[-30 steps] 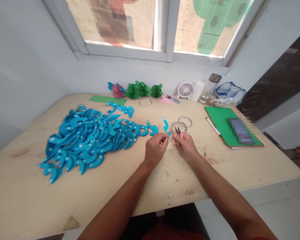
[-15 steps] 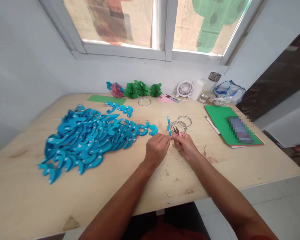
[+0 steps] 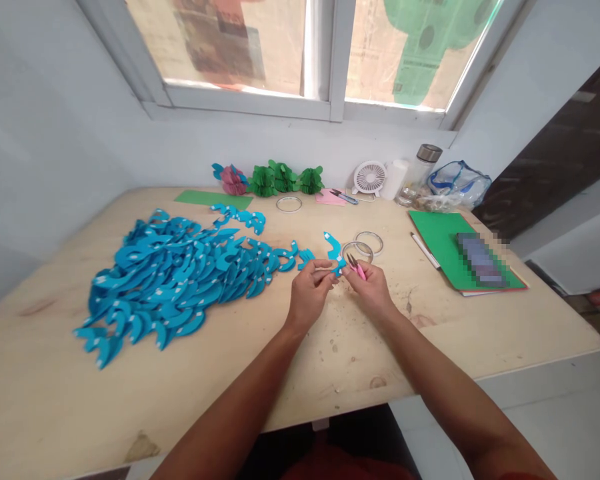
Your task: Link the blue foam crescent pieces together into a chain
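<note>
Between my two hands stands a curved blue paper piece (image 3: 333, 245) with small white squares on it. My left hand (image 3: 310, 292) is closed, its thumb and fingertips pinching at the lower end of the paper. My right hand (image 3: 373, 290) grips small pink thread snips (image 3: 359, 268), dark blades pointing up, while its thumb and finger meet the paper's right side. Just left of my fingers lies a small stack of blue cut pieces (image 3: 307, 257). Further left spreads a large heap of blue curved paper pieces (image 3: 180, 267), many dotted with white squares.
Two tape rings (image 3: 369, 241) lie just beyond my right hand, a third ring (image 3: 289, 205) farther back. Along the wall stand green paper flowers (image 3: 284, 179), a small fan (image 3: 370, 177) and a bottle (image 3: 423, 173). A green folder (image 3: 437, 243) with a phone lies right.
The blue paper piece has turned to show more of its broad face, tipping left. My left fingers have opened out from a tight bunch and shifted slightly; the snips stay in my right hand.
</note>
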{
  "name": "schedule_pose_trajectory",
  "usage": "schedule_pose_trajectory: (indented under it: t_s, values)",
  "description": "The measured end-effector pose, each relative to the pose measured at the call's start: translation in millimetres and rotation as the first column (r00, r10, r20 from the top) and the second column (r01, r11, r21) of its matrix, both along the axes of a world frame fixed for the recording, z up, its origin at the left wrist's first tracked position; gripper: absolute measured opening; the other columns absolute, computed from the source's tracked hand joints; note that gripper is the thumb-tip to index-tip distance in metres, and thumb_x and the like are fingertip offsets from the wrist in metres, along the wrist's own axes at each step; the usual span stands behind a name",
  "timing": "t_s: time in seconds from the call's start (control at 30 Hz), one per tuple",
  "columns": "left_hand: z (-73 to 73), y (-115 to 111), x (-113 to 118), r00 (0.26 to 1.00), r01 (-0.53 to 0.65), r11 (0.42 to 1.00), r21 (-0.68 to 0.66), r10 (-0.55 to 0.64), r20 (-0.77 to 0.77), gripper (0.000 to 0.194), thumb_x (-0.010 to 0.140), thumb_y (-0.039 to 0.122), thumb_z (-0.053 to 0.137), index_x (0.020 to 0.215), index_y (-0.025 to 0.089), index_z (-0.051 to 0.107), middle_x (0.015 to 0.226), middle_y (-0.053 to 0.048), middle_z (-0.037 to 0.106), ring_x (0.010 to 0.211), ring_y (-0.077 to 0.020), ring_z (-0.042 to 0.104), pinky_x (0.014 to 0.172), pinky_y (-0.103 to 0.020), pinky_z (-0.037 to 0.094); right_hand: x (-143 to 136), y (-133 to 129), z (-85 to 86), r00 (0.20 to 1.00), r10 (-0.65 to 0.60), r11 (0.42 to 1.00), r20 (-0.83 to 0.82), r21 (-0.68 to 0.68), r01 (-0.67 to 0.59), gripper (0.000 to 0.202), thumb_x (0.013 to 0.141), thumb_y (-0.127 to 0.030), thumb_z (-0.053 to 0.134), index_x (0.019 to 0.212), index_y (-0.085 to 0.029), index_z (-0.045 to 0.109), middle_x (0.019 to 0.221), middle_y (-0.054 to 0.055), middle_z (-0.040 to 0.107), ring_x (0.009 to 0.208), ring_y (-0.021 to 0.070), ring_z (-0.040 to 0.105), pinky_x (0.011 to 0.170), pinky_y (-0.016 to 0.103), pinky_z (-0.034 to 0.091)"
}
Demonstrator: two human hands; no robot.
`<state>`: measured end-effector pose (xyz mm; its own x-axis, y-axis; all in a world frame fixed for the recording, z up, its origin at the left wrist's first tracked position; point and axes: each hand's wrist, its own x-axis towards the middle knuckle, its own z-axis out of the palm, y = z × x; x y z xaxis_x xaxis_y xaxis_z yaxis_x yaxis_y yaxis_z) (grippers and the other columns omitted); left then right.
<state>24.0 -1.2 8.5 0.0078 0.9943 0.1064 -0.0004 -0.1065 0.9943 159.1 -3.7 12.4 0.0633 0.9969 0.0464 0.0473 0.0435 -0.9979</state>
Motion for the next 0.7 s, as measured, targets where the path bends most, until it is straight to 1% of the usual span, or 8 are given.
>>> schedule_pose_trajectory:
  t_s: [0.1, 0.2, 0.33, 0.43, 0.57, 0.7]
  values:
    - [-1.2, 3.1, 0.5, 0.997, 0.009, 0.998, -0.069, -0.004, 0.077, 0.019, 0.067, 0.028, 0.068, 0.079, 0.015, 0.063, 0.064, -0.003, 0.068, 0.055, -0.0148, 0.063, 0.054, -0.025, 0.050, -1.9, -2.4, 1.6, 0.990, 0.010, 0.997, 0.140, 0.069, -0.020, 0.030, 0.070, -0.046, 0.062, 0.063, -0.017, 0.056, 0.051, -0.006, 0.038, 0.049, 0.0079, 0.031, 0.047, 0.022, 0.023]
    - [-0.3, 4.5, -0.5, 0.994, 0.036, 0.995, -0.095, -0.026, 0.107, 0.019, 0.064, 0.029, 0.070, 0.074, 0.013, 0.066, 0.061, -0.003, 0.067, 0.053, -0.0137, 0.061, 0.053, -0.025, 0.050, -2.0, -2.0, 0.8, 0.979, 0.003, 0.995, 0.205, 0.094, -0.023, 0.028, 0.072, -0.044, 0.060, 0.066, -0.017, 0.060, 0.053, -0.004, 0.045, 0.051, 0.0093, 0.037, 0.050, 0.023, 0.027]
    - [1.6, 4.8, -2.5, 0.987, 0.078, 0.989, -0.127, -0.058, 0.153, 0.019, 0.066, 0.028, 0.068, 0.077, 0.013, 0.071, 0.070, -0.004, 0.070, 0.057, -0.0132, 0.063, 0.056, -0.025, 0.051, -0.1, 0.2, -3.5, 0.967, 0.011, 0.993, 0.255, 0.107, -0.039, 0.026, 0.074, -0.042, 0.058, 0.068, -0.017, 0.060, 0.056, -0.004, 0.047, 0.054, 0.0102, 0.039, 0.052, 0.022, 0.030]
    - [-0.3, 5.7, -3.0, 0.979, 0.095, 0.987, -0.132, -0.069, 0.192, 0.019, 0.066, 0.026, 0.066, 0.080, 0.014, 0.071, 0.074, -0.004, 0.070, 0.059, -0.0133, 0.064, 0.059, -0.026, 0.053, 0.8, 1.1, -5.5, 0.955, 0.021, 0.991, 0.296, 0.118, -0.059, 0.028, 0.075, -0.043, 0.057, 0.069, -0.016, 0.060, 0.056, -0.003, 0.048, 0.055, 0.0103, 0.040, 0.053, 0.022, 0.031]
    - [-3.9, 6.3, -1.7, 0.979, 0.090, 0.990, -0.110, -0.068, 0.190, 0.018, 0.066, 0.022, 0.066, 0.082, 0.014, 0.069, 0.074, -0.004, 0.071, 0.060, -0.0133, 0.064, 0.062, -0.027, 0.054, 0.6, 1.5, -5.9, 0.943, 0.023, 0.989, 0.331, 0.129, -0.069, 0.030, 0.077, -0.044, 0.055, 0.069, -0.016, 0.060, 0.057, -0.002, 0.051, 0.056, 0.0109, 0.043, 0.054, 0.022, 0.033]
    - [-2.3, 4.4, 0.3, 0.991, 0.058, 0.995, -0.076, -0.048, 0.123, 0.014, 0.067, 0.019, 0.066, 0.079, 0.014, 0.067, 0.074, -0.005, 0.070, 0.062, -0.0140, 0.065, 0.064, -0.028, 0.055, 0.0, 1.2, -5.5, 0.930, 0.005, 0.988, 0.367, 0.143, -0.062, 0.030, 0.077, -0.044, 0.054, 0.067, -0.016, 0.059, 0.056, -0.002, 0.052, 0.055, 0.0112, 0.044, 0.053, 0.022, 0.032]
